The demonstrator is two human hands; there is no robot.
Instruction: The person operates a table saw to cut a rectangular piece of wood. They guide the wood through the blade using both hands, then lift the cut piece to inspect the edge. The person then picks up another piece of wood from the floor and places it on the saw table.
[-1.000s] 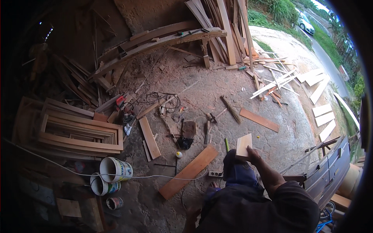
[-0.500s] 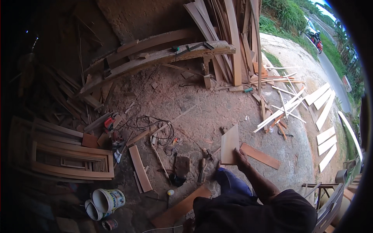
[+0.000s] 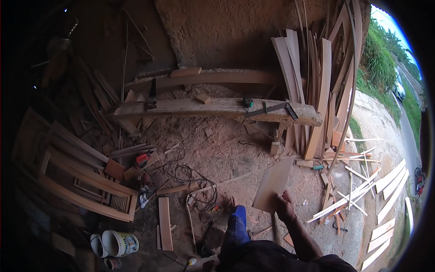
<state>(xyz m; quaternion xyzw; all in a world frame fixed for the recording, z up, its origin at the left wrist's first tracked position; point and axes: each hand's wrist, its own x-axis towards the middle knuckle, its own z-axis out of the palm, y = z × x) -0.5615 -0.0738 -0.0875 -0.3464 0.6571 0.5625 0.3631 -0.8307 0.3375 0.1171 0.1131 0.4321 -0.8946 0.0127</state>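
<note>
My right hand [image 3: 285,206] is closed on the lower right edge of a flat, pale wooden board [image 3: 273,183] with slanted ends. The board is held up in front of me, tilted, above the dusty floor. A dark shape at the lower edge, left of my body, looks like my left hand [image 3: 209,265]; its fingers are too dim to make out. My leg in blue trousers [image 3: 239,222] reaches forward between the two. Ahead stands a rough beam bench [image 3: 217,107], with a metal square [image 3: 272,109] and a small green-and-black tape measure [image 3: 248,103] on top.
Tall planks [image 3: 319,95] lean beyond the bench's right end. Thin strips [image 3: 344,199] and pale boards [image 3: 393,186] lie at right. Cables [image 3: 192,181] tangle on the floor. Wooden frames [image 3: 90,186] and white buckets [image 3: 120,243] stand at left. A red motorcycle [image 3: 420,181] is on the road.
The view has shifted, and the bench now appears lower and farther right. My right hand still grips the board, now more slanted. My leg has stepped forward. The motorcycle has come nearer along the road.
</note>
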